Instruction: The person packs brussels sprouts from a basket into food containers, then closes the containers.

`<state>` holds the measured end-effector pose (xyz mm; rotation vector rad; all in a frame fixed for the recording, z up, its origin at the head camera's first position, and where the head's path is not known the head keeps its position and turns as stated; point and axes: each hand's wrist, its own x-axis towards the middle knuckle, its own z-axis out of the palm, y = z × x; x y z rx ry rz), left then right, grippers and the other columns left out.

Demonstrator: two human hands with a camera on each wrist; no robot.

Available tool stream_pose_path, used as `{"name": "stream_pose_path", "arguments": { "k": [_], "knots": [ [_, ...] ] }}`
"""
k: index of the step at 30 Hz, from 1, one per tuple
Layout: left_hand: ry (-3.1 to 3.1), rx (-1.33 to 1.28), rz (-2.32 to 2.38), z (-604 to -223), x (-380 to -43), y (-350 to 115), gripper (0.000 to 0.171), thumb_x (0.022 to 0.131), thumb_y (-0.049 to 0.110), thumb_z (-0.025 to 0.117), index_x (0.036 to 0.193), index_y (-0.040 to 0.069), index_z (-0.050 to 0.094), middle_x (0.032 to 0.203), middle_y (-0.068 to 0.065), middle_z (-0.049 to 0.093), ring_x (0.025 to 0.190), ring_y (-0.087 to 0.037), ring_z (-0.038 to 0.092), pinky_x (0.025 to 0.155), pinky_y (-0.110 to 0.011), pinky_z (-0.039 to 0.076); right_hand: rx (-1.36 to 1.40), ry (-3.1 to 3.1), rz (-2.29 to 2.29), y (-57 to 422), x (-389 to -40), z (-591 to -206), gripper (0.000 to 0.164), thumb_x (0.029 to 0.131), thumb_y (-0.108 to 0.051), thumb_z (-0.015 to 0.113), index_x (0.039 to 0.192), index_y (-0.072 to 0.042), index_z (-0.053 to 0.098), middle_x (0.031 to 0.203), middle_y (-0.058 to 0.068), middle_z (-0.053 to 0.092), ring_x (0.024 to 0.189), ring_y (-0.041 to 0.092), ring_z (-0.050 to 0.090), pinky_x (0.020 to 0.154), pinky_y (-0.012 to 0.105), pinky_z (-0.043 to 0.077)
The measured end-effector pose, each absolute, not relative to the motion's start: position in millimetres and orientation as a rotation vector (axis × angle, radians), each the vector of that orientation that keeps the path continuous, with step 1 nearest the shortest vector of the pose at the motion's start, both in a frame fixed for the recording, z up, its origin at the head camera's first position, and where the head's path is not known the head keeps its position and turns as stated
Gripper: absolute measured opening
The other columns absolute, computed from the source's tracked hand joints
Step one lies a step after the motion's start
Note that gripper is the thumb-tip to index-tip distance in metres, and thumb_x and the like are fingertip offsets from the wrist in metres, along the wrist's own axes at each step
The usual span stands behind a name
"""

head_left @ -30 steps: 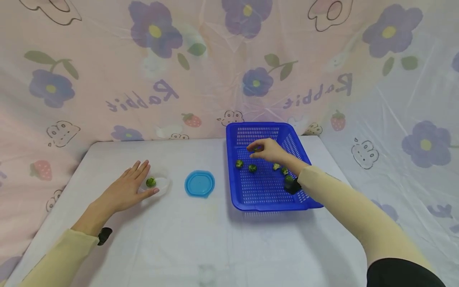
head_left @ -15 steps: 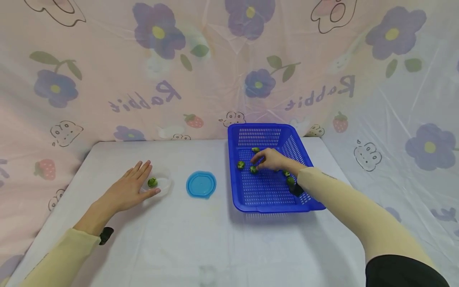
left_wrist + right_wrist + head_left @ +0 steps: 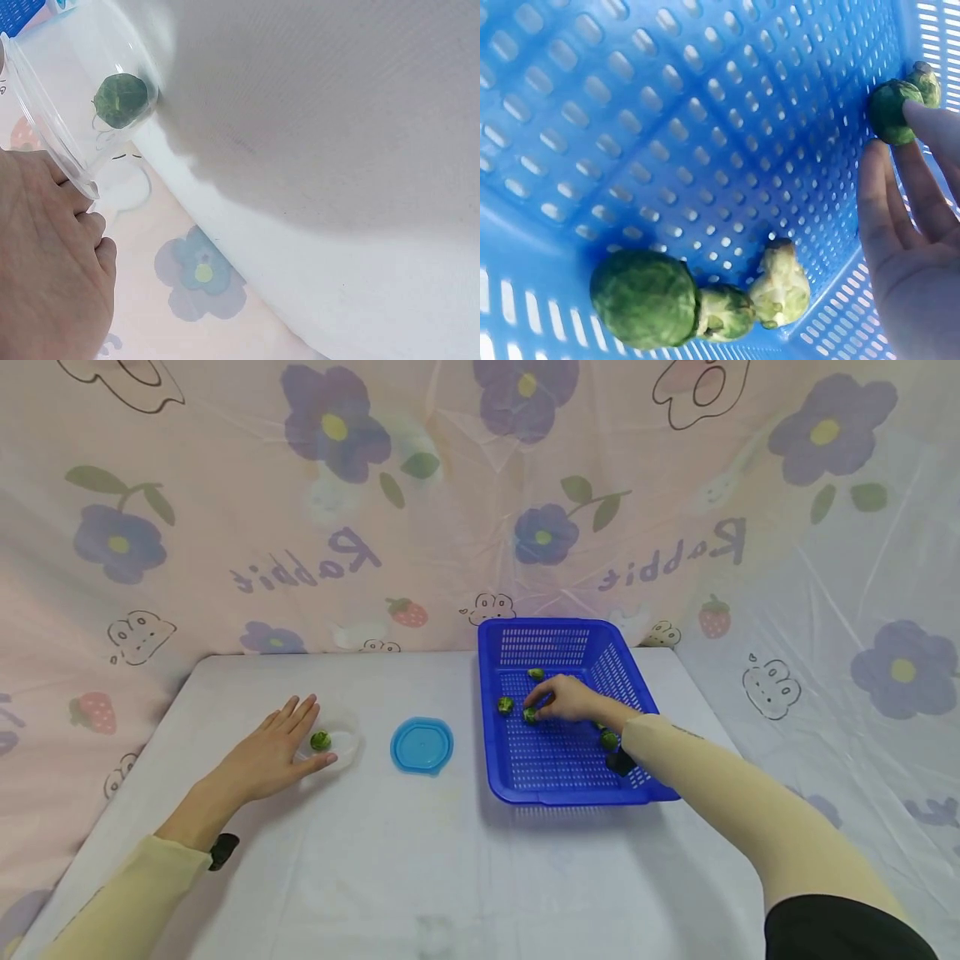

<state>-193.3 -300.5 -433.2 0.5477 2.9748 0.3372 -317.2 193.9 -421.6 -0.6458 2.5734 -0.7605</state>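
- Left hand point(image 3: 270, 752): this grip is spread wide, its fingers straight at the clear cup point(image 3: 67, 67); whether they press its wall cannot be told.
- Cup: it stands on the counter point(image 3: 375, 860) and contains one Brussels sprout point(image 3: 121, 100), lying at its base.
- Right hand point(image 3: 570, 697): this grip is nearly closed, thumb and fingers curled about a green sprout point(image 3: 889, 112) low in the blue basket point(image 3: 558, 797); its firmness cannot be judged.
- Neighbours: a paler sprout point(image 3: 925, 84) appears just behind the gripped one; three more, the middle one point(image 3: 727, 311) smallest, form a row.
- Lid point(image 3: 422, 745): blue, between cup and basket.
- Likely faults: the round sprout may roll from a shallow fingertip pinch; the crossing forearm may catch the basket rim; the light cup may tip if the loose left fingers nudge it.
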Motion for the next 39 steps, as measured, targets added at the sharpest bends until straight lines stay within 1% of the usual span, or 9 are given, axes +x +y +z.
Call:
{"name": "stream_pose_path", "arguments": {
  "k": [6, 10, 17, 22, 31, 35, 39],
  "knots": [
    [2.973, 0.551, 0.336, -433.6, -193.7, -301.2, 0.103, 0.101, 0.065, 0.053, 0.162, -0.009, 0.016, 0.171, -0.027, 0.011, 0.158, -0.047, 0.006, 0.125, -0.064, 0.013, -0.631, 2.557, -0.796, 193.3, -313.8, -421.7, 0.024, 0.097, -0.004, 0.071, 0.121, -0.004, 0.076, 0.125, 0.016, 0.073, 0.115, 0.034, 0.070, 0.103, 0.050, 0.055],
    [2.972, 0.551, 0.334, -435.0, -194.1, -301.9, 0.103, 0.101, 0.066, 0.053, 0.163, -0.008, 0.016, 0.171, -0.026, 0.011, 0.158, -0.047, 0.006, 0.125, -0.064, 0.014, -0.608, 2.540, -0.818, 193.9, -314.1, -423.3, 0.024, 0.097, -0.004, 0.072, 0.121, -0.005, 0.076, 0.125, 0.015, 0.072, 0.116, 0.033, 0.070, 0.105, 0.050, 0.054],
    [2.974, 0.551, 0.339, -436.1, -194.4, -302.2, 0.104, 0.101, 0.066, 0.054, 0.163, -0.008, 0.016, 0.171, -0.026, 0.010, 0.158, -0.047, 0.006, 0.125, -0.064, 0.014, -0.618, 2.586, -0.843, 195.8, -315.4, -418.5, 0.023, 0.098, -0.006, 0.071, 0.120, -0.006, 0.076, 0.125, 0.014, 0.072, 0.115, 0.032, 0.069, 0.103, 0.049, 0.056],
    [2.977, 0.549, 0.336, -434.9, -194.2, -301.8, 0.104, 0.100, 0.066, 0.054, 0.163, -0.008, 0.016, 0.171, -0.026, 0.011, 0.158, -0.047, 0.006, 0.125, -0.064, 0.014, -0.612, 2.606, -0.938, 194.6, -315.6, -405.5, 0.024, 0.099, -0.009, 0.071, 0.123, -0.007, 0.075, 0.126, 0.012, 0.072, 0.116, 0.031, 0.067, 0.103, 0.050, 0.055],
    [2.983, 0.552, 0.340, -437.6, -195.0, -302.6, 0.104, 0.100, 0.066, 0.054, 0.163, -0.008, 0.017, 0.171, -0.026, 0.011, 0.158, -0.047, 0.006, 0.125, -0.064, 0.014, -0.594, 2.603, -1.204, 185.8, -315.4, -377.4, 0.028, 0.101, -0.018, 0.072, 0.127, -0.008, 0.072, 0.127, 0.012, 0.071, 0.113, 0.029, 0.069, 0.101, 0.050, 0.056],
    [2.983, 0.548, 0.335, -437.9, -195.2, -302.7, 0.105, 0.100, 0.067, 0.054, 0.163, -0.008, 0.017, 0.171, -0.026, 0.012, 0.158, -0.047, 0.006, 0.125, -0.064, 0.014, -0.628, 2.577, -1.313, 174.3, -313.9, -363.4, 0.031, 0.101, -0.022, 0.072, 0.129, -0.008, 0.071, 0.127, 0.012, 0.070, 0.112, 0.029, 0.069, 0.097, 0.046, 0.057],
    [2.983, 0.547, 0.336, -437.6, -195.7, -302.7, 0.105, 0.100, 0.067, 0.055, 0.163, -0.008, 0.016, 0.171, -0.026, 0.012, 0.158, -0.046, 0.006, 0.125, -0.064, 0.015, -0.687, 2.537, -1.376, 157.0, -310.3, -349.1, 0.032, 0.100, -0.022, 0.073, 0.129, -0.009, 0.071, 0.127, 0.012, 0.070, 0.112, 0.030, 0.070, 0.090, 0.041, 0.059]
  ]
}}
